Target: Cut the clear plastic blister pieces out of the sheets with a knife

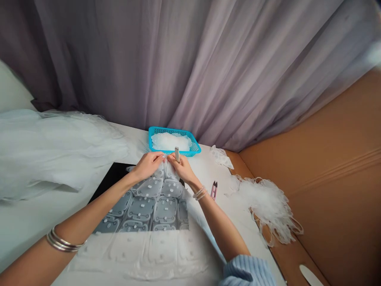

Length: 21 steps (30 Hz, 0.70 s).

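Observation:
A translucent, rubbery moulded sheet [143, 212] with rows of rounded rectangular pieces lies partly over a black mat [111, 174]. Its far end is lifted and bunched between my hands. My left hand [150, 165] pinches the sheet's far edge between thumb and fingers. My right hand [183, 169] is closed beside it, fingertips nearly meeting the left ones at the sheet. From the right fist a slim white tool [177, 154] sticks up; its lower end is hidden, so I cannot tell its kind.
Behind my hands stands a blue plastic basket [195, 149] of translucent pieces. Pink-handled thread snips [214, 190] lie right of my right wrist. A tangled pile of clear scraps [268, 204] sits at the right edge. Stacked translucent sheets [59, 147] cover the left side.

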Tool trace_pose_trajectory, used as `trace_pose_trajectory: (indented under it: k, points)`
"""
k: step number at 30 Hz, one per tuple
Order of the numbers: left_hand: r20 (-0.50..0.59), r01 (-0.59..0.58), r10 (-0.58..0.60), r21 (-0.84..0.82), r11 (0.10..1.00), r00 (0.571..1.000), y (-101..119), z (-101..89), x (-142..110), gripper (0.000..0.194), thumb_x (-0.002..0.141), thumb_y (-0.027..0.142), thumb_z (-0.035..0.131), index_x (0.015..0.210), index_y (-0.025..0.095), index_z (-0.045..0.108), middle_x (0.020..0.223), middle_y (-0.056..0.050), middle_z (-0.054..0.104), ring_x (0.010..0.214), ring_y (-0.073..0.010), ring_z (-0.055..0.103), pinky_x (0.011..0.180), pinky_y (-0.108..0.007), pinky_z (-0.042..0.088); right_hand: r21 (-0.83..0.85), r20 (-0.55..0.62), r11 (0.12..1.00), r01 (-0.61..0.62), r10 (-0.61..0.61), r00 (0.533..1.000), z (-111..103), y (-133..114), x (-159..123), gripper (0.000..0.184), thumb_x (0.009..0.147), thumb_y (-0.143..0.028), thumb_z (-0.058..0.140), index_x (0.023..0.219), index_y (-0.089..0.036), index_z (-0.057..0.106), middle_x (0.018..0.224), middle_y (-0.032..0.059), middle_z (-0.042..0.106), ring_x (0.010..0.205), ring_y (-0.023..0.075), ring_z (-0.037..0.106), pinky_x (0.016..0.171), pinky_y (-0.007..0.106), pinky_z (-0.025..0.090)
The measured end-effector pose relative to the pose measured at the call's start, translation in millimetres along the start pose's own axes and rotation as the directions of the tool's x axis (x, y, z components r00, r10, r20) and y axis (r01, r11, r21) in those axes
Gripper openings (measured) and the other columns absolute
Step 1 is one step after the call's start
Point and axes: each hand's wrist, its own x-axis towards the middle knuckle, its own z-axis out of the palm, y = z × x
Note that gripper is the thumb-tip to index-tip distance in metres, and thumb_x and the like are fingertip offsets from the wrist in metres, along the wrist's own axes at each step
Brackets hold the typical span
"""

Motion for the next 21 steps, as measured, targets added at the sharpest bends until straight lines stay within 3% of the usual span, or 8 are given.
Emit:
trace_pose_trajectory:
  k: [4, 8, 14, 17, 21]
  points:
    - [-0.058, 0.141, -0.134, 0.126, 0.982, 0.989, -2.2, 9.8, -0.8, 0.038, 0.094, 0.04, 0.063, 0.123, 0.016, 0.062, 0.122, -0.009, 0.066, 0.104, -0.0239, 0.066, 0.087, -0.044, 0.059, -0.032, -0.173, 0.999, -0.004, -0.002, 0.985, 20.7, 17.5, 0.0, 0.038, 0.094, -0.051, 0.04, 0.07, -0.021, 0.045, 0.068, -0.0029, 0.037, 0.064, 0.0126, 0.032, 0.06, 0.025, 0.029]
    - [-0.1, 0.23, -0.212, 0.236, 0.944, 0.972, -0.3, 14.8, -4.8, 0.038, 0.093, 0.04, 0.063, 0.122, 0.016, 0.063, 0.122, -0.008, 0.066, 0.104, -0.0242, 0.067, 0.087, -0.044, 0.059, -0.103, -0.274, 0.993, -0.058, 0.028, 0.961, 32.5, 25.5, -0.5, 0.037, 0.094, -0.049, 0.035, 0.068, -0.022, 0.039, 0.066, -0.0036, 0.036, 0.063, 0.0125, 0.034, 0.059, 0.024, 0.029]
    - [-0.163, 0.268, -0.22, 0.398, 0.877, 0.962, 3.7, 23.8, -14.6, 0.035, 0.094, 0.039, 0.063, 0.123, 0.018, 0.062, 0.122, -0.009, 0.066, 0.105, -0.0225, 0.066, 0.088, -0.044, 0.058, -0.312, -0.339, 0.932, -0.184, 0.071, 0.938, 33.9, 19.8, 1.2, 0.03, 0.093, -0.035, 0.044, 0.066, -0.021, 0.05, 0.06, -0.0031, 0.045, 0.059, 0.0137, 0.04, 0.06, 0.027, 0.024]
    - [-0.159, 0.246, -0.193, 0.454, 0.856, 0.968, 3.3, 24.0, -15.5, 0.036, 0.094, 0.039, 0.062, 0.123, 0.018, 0.062, 0.121, -0.009, 0.067, 0.104, -0.0226, 0.067, 0.088, -0.044, 0.058, -0.4, -0.302, 0.892, -0.21, 0.088, 0.949, 26.5, 14.2, 3.9, 0.028, 0.093, -0.031, 0.045, 0.074, -0.02, 0.062, 0.062, -0.0009, 0.056, 0.061, 0.0151, 0.047, 0.061, 0.027, 0.026]
    - [-0.061, 0.151, -0.139, 0.505, 0.85, 0.988, 1.9, 13.5, -9.1, 0.035, 0.094, 0.038, 0.062, 0.123, 0.018, 0.062, 0.121, -0.009, 0.067, 0.103, -0.0221, 0.067, 0.088, -0.044, 0.058, -0.472, -0.092, 0.875, -0.112, 0.078, 0.993, 6.9, 5.1, 6.6, 0.024, 0.093, -0.031, 0.052, 0.09, -0.024, 0.074, 0.082, -0.0016, 0.073, 0.075, 0.0157, 0.061, 0.067, 0.024, 0.035]
